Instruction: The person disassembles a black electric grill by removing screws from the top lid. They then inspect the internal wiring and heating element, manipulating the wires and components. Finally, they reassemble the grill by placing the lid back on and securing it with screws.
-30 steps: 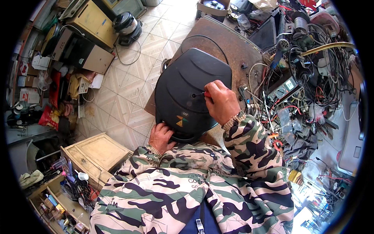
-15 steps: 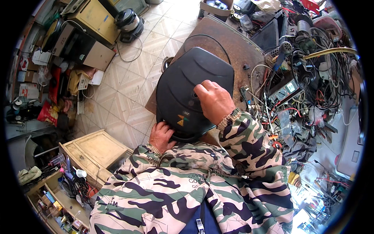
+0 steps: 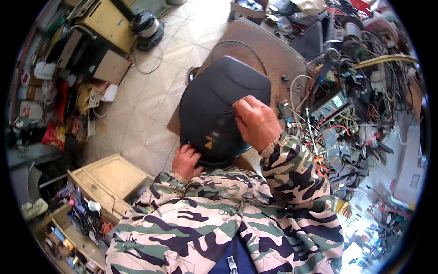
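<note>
A black plastic appliance (image 3: 210, 98) with a broad, rounded, ridged top lies on the rusty brown table in front of me. A yellow and green sticker marks its near part. My left hand (image 3: 186, 160) grips its near left edge, fingers curled over the rim. Above the right half of the top is my right hand (image 3: 256, 121), closed with thumb and fingertips pressed together beside a small dark spot on the surface. Whatever those fingers may pinch is hidden.
The rusty table (image 3: 285, 59) carries a black cable and small parts. At right, tangled wires and scrap surround a multimeter (image 3: 329, 107). A wooden cabinet door (image 3: 107, 176) and an open drawer (image 3: 68, 223) are at lower left. A cooker-like appliance (image 3: 147, 29) stands on the tiled floor.
My right hand has shifted slightly to the right, away from the small spot on the black top. My left hand keeps its grip on the edge. The whole view has moved a little.
</note>
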### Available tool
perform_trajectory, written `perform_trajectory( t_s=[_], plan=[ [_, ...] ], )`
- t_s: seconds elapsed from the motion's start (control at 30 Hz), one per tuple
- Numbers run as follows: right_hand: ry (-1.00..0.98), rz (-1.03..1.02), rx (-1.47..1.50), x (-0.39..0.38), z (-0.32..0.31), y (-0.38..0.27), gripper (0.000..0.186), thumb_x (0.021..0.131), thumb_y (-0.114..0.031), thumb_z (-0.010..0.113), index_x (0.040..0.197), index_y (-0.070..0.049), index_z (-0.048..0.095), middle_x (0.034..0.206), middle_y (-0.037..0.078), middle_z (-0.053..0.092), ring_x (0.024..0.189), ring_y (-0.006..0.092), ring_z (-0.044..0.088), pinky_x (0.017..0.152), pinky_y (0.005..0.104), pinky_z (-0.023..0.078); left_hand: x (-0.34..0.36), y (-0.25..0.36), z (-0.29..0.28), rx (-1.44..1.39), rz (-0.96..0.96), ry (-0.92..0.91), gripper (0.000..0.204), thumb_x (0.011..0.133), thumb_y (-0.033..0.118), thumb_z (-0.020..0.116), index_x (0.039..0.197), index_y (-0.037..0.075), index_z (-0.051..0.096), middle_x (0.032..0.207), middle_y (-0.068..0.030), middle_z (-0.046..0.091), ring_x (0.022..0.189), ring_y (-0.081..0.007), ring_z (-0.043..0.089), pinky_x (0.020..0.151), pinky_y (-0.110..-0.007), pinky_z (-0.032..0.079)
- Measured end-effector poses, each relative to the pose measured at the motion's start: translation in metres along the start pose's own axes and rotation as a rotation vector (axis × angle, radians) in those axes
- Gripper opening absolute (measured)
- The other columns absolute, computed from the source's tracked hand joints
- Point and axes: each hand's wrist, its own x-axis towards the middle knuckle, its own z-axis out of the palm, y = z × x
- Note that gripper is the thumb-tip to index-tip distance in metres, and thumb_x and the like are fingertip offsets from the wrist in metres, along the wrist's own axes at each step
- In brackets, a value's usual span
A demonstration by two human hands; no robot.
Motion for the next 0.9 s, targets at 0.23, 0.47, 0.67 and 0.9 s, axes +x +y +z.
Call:
perform_trajectory(
  t_s=[0.23, 0.47, 0.67, 0.9],
  plan=[
    [0.328, 0.578, 0.783, -0.107, -0.020, 0.019, 0.023, 0.083, 0.000, 0.078, 0.101, 0.000, 0.063, 0.089, 0.005, 0.066, 0.084, 0.0119, 0.065, 0.078, 0.0256, 0.053, -0.004, -0.009, 0.000, -0.027, 0.063, -0.032, 0.052, 0.061, 0.025, 0.087, 0.107, 0.007, 0.071, 0.114, -0.0119, 0.067, 0.120, -0.0353, 0.054, 0.103, -0.051, 0.042],
    [0.863, 1.086, 1.286, -0.281, 0.063, 0.068, 0.018, 0.085, -0.001, 0.075, 0.093, 0.003, 0.060, 0.084, 0.013, 0.068, 0.074, 0.0225, 0.071, 0.067, 0.0349, 0.061, 0.002, -0.020, -0.003, 0.067, 0.082, -0.226, 0.046, 0.066, 0.032, 0.087, 0.105, 0.012, 0.073, 0.103, -0.0074, 0.067, 0.111, -0.0328, 0.056, 0.093, -0.048, 0.046],
    [0.938, 1.252, 1.206, -0.314, 0.133, 0.083, 0.018, 0.086, -0.004, 0.077, 0.092, 0.003, 0.062, 0.083, 0.013, 0.070, 0.072, 0.0221, 0.072, 0.062, 0.0326, 0.060, 0.012, -0.039, -0.004, 0.207, 0.091, -0.446, 0.044, 0.072, 0.041, 0.084, 0.110, 0.019, 0.074, 0.106, -0.0068, 0.070, 0.106, -0.0328, 0.059, 0.084, -0.049, 0.052],
    [0.997, 0.956, 1.420, -0.296, 0.119, 0.085, 0.023, 0.085, -0.003, 0.076, 0.104, 0.003, 0.065, 0.092, 0.013, 0.071, 0.081, 0.0235, 0.071, 0.074, 0.0371, 0.059, 0.005, -0.123, 0.038, 0.316, 0.186, -0.513, 0.041, 0.075, 0.040, 0.082, 0.103, 0.012, 0.073, 0.100, -0.0164, 0.070, 0.096, -0.0399, 0.062, 0.083, -0.050, 0.053]
  ],
)
